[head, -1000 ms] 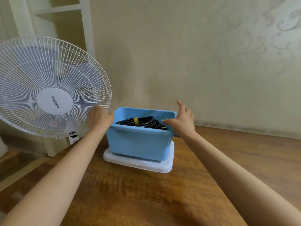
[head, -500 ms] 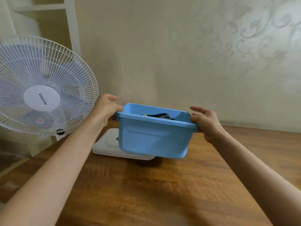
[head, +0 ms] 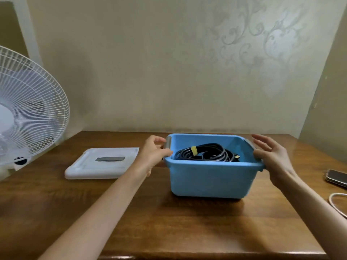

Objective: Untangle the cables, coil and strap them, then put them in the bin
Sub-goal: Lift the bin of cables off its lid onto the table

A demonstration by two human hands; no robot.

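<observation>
My left hand [head: 152, 154] pinched the rim of the blue bin [head: 210, 181], my right hand [head: 272, 156] lay spread at its far rim, strapped cables [head: 206, 153] inside; fitting the white lid [head: 84, 167] looked next, I reckoned.

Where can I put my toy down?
Best spot: the bare wood in front of the blue bin and white lid, up to the near edge. Crowded: the right edge, with a dark device and white cable, and the left corner by the fan.

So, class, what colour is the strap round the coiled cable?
Yellow: the strap in the bin shows best in the head view.
</observation>
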